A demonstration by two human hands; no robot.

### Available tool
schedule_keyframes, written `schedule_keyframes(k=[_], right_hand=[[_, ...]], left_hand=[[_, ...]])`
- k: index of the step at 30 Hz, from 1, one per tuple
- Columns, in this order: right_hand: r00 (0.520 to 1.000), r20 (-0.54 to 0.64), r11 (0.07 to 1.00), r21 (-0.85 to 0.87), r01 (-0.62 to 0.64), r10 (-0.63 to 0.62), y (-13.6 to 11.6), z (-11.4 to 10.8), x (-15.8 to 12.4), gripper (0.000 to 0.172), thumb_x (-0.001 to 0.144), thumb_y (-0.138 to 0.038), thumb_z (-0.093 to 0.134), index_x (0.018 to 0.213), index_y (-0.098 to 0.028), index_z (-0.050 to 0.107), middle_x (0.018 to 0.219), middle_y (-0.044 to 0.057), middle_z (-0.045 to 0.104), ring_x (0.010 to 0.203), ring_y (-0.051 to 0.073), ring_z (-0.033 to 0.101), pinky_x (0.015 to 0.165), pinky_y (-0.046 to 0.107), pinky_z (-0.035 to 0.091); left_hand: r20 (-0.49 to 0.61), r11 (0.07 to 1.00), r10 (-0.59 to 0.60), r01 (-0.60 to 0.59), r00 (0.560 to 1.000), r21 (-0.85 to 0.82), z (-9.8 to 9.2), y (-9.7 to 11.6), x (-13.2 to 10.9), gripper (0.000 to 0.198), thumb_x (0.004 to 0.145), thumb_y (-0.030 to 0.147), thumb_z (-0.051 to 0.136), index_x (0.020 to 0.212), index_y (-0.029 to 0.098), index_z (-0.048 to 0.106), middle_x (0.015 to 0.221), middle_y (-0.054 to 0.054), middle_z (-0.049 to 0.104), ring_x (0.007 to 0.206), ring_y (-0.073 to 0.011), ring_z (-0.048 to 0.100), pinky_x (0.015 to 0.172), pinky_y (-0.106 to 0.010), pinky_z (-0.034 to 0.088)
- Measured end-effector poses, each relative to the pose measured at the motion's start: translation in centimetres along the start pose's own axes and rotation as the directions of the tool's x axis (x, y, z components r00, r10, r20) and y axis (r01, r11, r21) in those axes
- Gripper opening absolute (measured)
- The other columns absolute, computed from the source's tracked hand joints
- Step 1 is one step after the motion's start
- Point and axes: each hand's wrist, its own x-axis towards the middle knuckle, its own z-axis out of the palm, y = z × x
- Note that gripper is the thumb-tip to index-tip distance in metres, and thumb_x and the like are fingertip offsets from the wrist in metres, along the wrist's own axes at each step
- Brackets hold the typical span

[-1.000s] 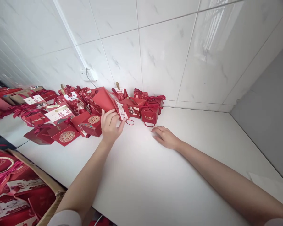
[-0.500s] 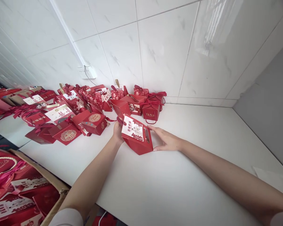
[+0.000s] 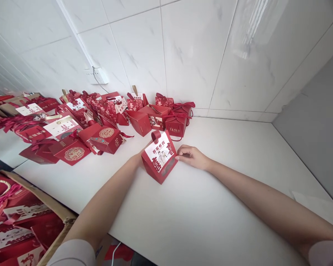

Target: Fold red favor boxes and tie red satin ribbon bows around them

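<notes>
A red gift box [image 3: 161, 159] with sloping sides stands in front of me on the white table. Its white front label shows red characters and a drawn couple, a small clear window sits low on it, and a dark red ribbon loop is on top. My right hand [image 3: 192, 157] has curled fingers, thumb and fingertips pinching the box's right edge. At the box's left side is my left hand [image 3: 139, 159]; its fingers are hidden behind the box, so their grip does not show.
Several red gift boxes [image 3: 105, 138] crowd along the wall, behind and left of the held one. A cardboard carton [image 3: 58, 236] packed with more boxes stands at lower left. A wall socket [image 3: 97, 76] with a cable is above the table [image 3: 224, 207].
The gift box has turned and come more upright, its label now facing me. My right hand's fingers have gone from spread to curled at its edge. My left hand has slipped behind it.
</notes>
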Motion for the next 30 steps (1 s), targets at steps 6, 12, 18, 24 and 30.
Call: schedule_keyframes(k=[6, 12, 18, 24, 30], right_hand=[[0.999, 0.023, 0.993, 0.109, -0.049, 0.047, -0.4, 0.2, -0.1, 0.042, 0.079, -0.045, 0.070, 0.112, -0.022, 0.057, 0.119, 0.009, 0.060, 0.108, 0.023, 0.060, 0.098, 0.043, 0.047], [0.986, 0.167, 0.987, 0.160, -0.002, -0.025, -0.6, -0.3, -0.3, 0.074, 0.076, -0.043, 0.075, 0.140, -0.027, 0.042, 0.145, 0.008, 0.047, 0.128, 0.026, 0.050, 0.111, 0.045, 0.038], [0.996, 0.091, 0.914, 0.401, -0.060, 0.025, -0.1, -0.8, 0.3, 0.063, 0.088, -0.044, 0.061, 0.144, -0.026, 0.037, 0.146, 0.006, 0.047, 0.132, 0.024, 0.048, 0.111, 0.041, 0.041], [0.996, 0.080, 0.945, 0.322, -0.052, 0.027, -0.7, -1.0, 0.3, 0.064, 0.090, -0.043, 0.058, 0.147, -0.030, 0.034, 0.148, 0.003, 0.044, 0.135, 0.024, 0.045, 0.115, 0.043, 0.035], [0.997, 0.082, 0.989, 0.145, -0.002, -0.010, 0.4, -1.1, 0.2, 0.069, 0.088, -0.041, 0.061, 0.149, -0.030, 0.029, 0.151, 0.004, 0.040, 0.139, 0.024, 0.039, 0.117, 0.045, 0.031]], left_hand=[[0.554, 0.988, -0.151, 0.134, 0.819, 0.072, -4.3, 2.5, -1.1, 0.119, 0.014, 0.059, 0.088, 0.124, 0.022, 0.062, 0.128, -0.017, 0.062, 0.125, -0.0426, 0.052, 0.096, -0.047, 0.049], [0.682, 0.972, -0.155, -0.015, 0.715, 0.236, -1.3, 4.9, -2.0, 0.099, 0.038, 0.032, 0.092, 0.131, 0.026, 0.057, 0.122, -0.008, 0.066, 0.117, -0.0323, 0.059, 0.095, -0.039, 0.052], [0.301, 0.988, -0.117, 0.141, 0.946, -0.058, 0.7, 1.7, -0.6, 0.046, 0.075, 0.036, 0.065, 0.117, 0.018, 0.068, 0.122, -0.010, 0.067, 0.116, -0.0334, 0.061, 0.102, -0.045, 0.047], [-0.093, 0.932, -0.130, 0.090, 0.987, -0.350, 0.2, -2.5, 1.7, 0.039, 0.072, 0.027, 0.061, 0.109, 0.019, 0.069, 0.115, -0.006, 0.071, 0.113, -0.0305, 0.063, 0.102, -0.047, 0.047], [-0.102, 0.941, -0.098, 0.059, 0.990, -0.332, 0.5, -2.1, 1.5, 0.040, 0.081, 0.039, 0.061, 0.114, 0.019, 0.066, 0.121, -0.007, 0.069, 0.118, -0.0286, 0.061, 0.103, -0.043, 0.048]])
